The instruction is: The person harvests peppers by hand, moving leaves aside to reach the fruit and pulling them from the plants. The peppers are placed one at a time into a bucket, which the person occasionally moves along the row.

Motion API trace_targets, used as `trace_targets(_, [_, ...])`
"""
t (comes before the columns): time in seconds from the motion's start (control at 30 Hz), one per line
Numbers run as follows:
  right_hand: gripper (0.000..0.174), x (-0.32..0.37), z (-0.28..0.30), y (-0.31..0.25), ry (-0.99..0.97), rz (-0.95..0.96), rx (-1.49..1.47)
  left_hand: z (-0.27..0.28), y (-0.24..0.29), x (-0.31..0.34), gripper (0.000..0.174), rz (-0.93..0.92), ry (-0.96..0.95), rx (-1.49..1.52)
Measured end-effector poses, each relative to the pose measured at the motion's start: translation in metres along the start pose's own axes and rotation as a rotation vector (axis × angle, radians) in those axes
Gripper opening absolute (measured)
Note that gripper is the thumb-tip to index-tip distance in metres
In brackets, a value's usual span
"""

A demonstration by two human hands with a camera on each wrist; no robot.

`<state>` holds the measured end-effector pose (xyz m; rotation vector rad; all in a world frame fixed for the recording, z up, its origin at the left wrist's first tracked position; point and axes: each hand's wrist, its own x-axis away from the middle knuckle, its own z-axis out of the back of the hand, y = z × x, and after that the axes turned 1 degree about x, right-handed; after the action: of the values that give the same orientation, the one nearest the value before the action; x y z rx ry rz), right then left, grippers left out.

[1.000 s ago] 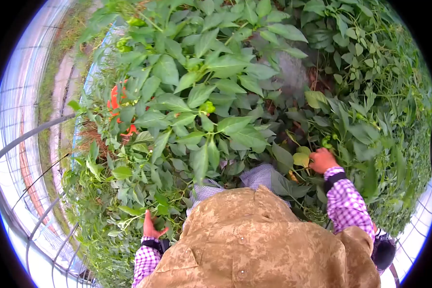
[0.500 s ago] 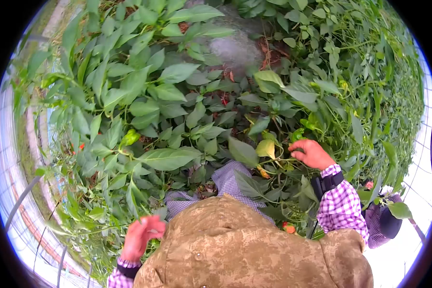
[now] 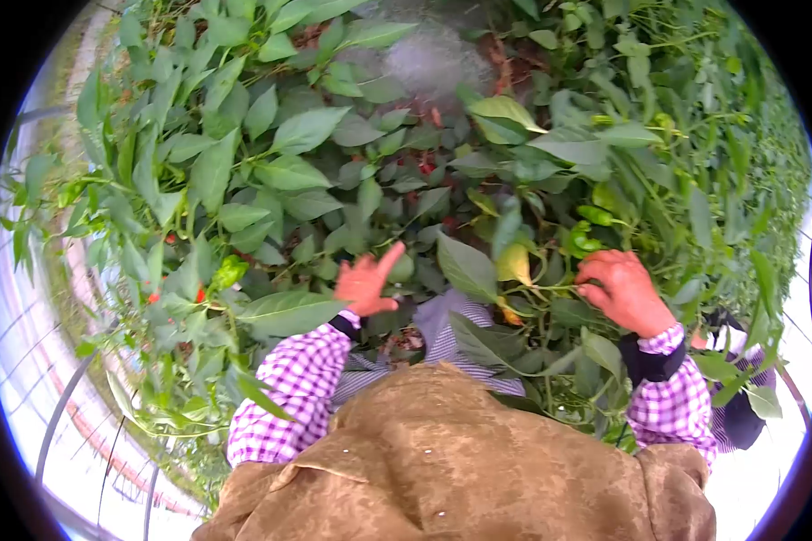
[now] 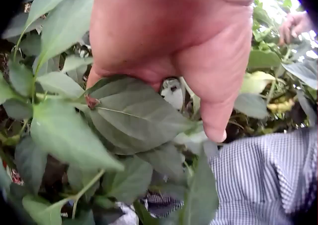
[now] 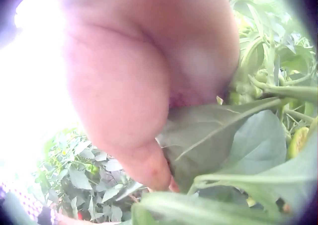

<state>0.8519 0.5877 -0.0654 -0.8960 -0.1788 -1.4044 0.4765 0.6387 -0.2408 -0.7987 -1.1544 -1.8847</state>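
In the head view my left hand (image 3: pixel 365 281) is over the foliage left of the clad knee, fingers spread and holding nothing. A dark green leaf (image 4: pixel 139 113) lies below its palm in the left wrist view. On the right, the right hand (image 3: pixel 624 290) has curved fingers and thumb close together at a thin stem (image 3: pixel 558 288), seeming to pinch it. Green peppers (image 3: pixel 585 239) hang just above those fingers, and a yellow leaf (image 3: pixel 514 264) is to their left. A broad leaf (image 5: pixel 198 140) passes under the right palm, partly hiding the fingertips.
Dense pepper plants surround both hands. Another green pepper (image 3: pixel 230 271) hangs at left, near bits of red. Curved hoops (image 3: pixel 59 419) and sheeting stand along the left edge. Grey film (image 3: pixel 429 59) shows between plants at the top. A dark item (image 3: pixel 742 419) is at lower right.
My left hand has risen from the lower left and moved right, over the leaves near the knee. The right hand stays by the green peppers and the stem. The view has shifted toward the right plants.
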Motion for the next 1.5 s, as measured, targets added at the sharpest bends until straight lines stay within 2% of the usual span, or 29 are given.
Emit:
trace_targets(0.03, [0.012, -0.002, 0.0, -0.001, 0.008, -0.001, -0.019, -0.01, -0.005, 0.006, 0.105, -0.045, -0.145, -0.071])
trace_targets(0.1, [0.013, -0.003, 0.002, -0.006, 0.022, -0.016, -0.036, -0.054, -0.021, 0.027, 0.097, -0.106, -0.177, -0.442])
trace_targets(0.13, [0.013, -0.004, 0.003, -0.007, 0.019, -0.016, -0.05, -0.079, -0.037, 0.034, 0.083, -0.048, -0.279, -0.412])
trace_targets(0.17, [0.013, -0.005, 0.003, -0.008, 0.015, -0.021, -0.05, -0.096, -0.051, 0.048, 0.059, -0.04, -0.263, -0.369])
trace_targets(0.2, [0.013, -0.005, 0.003, -0.009, 0.011, -0.026, -0.048, -0.119, -0.067, 0.054, 0.039, 0.042, -0.35, -0.313])
trace_targets(0.23, [0.014, -0.005, 0.004, -0.01, 0.011, -0.028, -0.05, -0.115, -0.067, 0.069, 0.032, 0.085, -0.343, -0.229])
trace_targets(0.27, [0.014, -0.006, 0.004, -0.01, 0.011, -0.028, -0.058, -0.125, -0.072, 0.083, 0.03, 0.049, -0.169, -0.248])
trace_targets(0.37, [0.019, -0.01, 0.007, -0.016, -0.011, -0.047, -0.046, -0.102, -0.059, 0.094, 0.033, -0.104, -0.062, -0.171])
trace_targets(0.4, [0.019, -0.013, 0.009, -0.02, -0.01, -0.04, -0.055, -0.063, -0.034, 0.092, 0.035, -0.186, -0.021, -0.171])
trace_targets(0.47, [0.023, -0.02, 0.015, -0.035, 0.05, 0.025, -0.053, -0.012, -0.015, 0.081, 0.042, -0.348, 0.492, -0.126])
trace_targets(0.53, [0.026, -0.032, 0.03, -0.055, 0.031, 0.075, -0.061, 0.052, -0.016, 0.065, 0.05, -0.4, 0.846, -0.38])
trace_targets(0.6, [0.027, -0.041, 0.039, -0.072, 0.027, 0.165, -0.075, 0.117, -0.027, 0.064, 0.058, -0.185, 0.782, -0.454])
trace_targets(0.67, [0.03, -0.049, 0.047, -0.083, -0.011, 0.196, -0.048, 0.153, -0.05, 0.083, 0.063, 0.033, 0.86, -0.677])
trace_targets(0.73, [0.03, -0.059, 0.048, -0.095, -0.091, 0.237, -0.034, 0.167, -0.091, 0.103, 0.064, 0.273, 0.744, -0.908])
trace_targets(0.8, [0.029, -0.068, 0.052, -0.109, -0.074, 0.284, 0.025, 0.169, -0.105, 0.132, 0.062, 0.364, 0.614, -0.995])
trace_targets(0.87, [0.029, -0.077, 0.058, -0.127, -0.096, 0.32, 0.154, 0.163, -0.131, 0.152, 0.06, 0.359, 0.656, -1.014])
trace_targets(0.93, [0.028, -0.11, 0.064, -0.133, -0.081, 0.412, 0.146, 0.164, -0.148, 0.155, 0.058, 0.371, 0.664, -1.03])
trace_targets(1.0, [0.028, -0.133, 0.069, -0.144, -0.201, 0.443, 0.159, 0.163, -0.156, 0.162, 0.059, 0.382, 0.69, -1.004])
trace_targets(1.03, [0.029, -0.146, 0.067, -0.148, -0.184, 0.494, 0.117, 0.163, -0.159, 0.164, 0.055, 0.352, 0.715, -1.022])
trace_targets(1.07, [0.027, -0.157, 0.07, -0.157, -0.29, 0.367, 0.095, 0.165, -0.161, 0.164, 0.052, 0.32, 0.744, -1.039])
trace_targets(1.33, [0.031, -0.261, 0.026, -0.165, -0.266, 0.37, 0.065, 0.163, -0.169, 0.159, 0.051, 0.319, 0.808, -0.939])
trace_targets(1.4, [0.032, -0.279, 0.016, -0.17, -0.224, 0.387, -0.082, 0.161, -0.168, 0.158, 0.049, 0.334, 0.803, -0.909])
trace_targets(1.43, [0.034, -0.288, 0.009, -0.178, -0.137, 0.416, -0.151, 0.161, -0.168, 0.157, 0.057, 0.315, 0.826, -0.866])
trace_targets(1.47, [0.032, -0.297, 0.005, -0.186, -0.142, 0.406, -0.206, 0.16, -0.17, 0.156, 0.065, 0.297, 0.849, -0.823])
trace_targets(1.5, [0.032, -0.308, -0.011, -0.191, -0.108, 0.423, -0.389, 0.158, -0.168, 0.154, 0.066, 0.323, 0.834, -0.858])
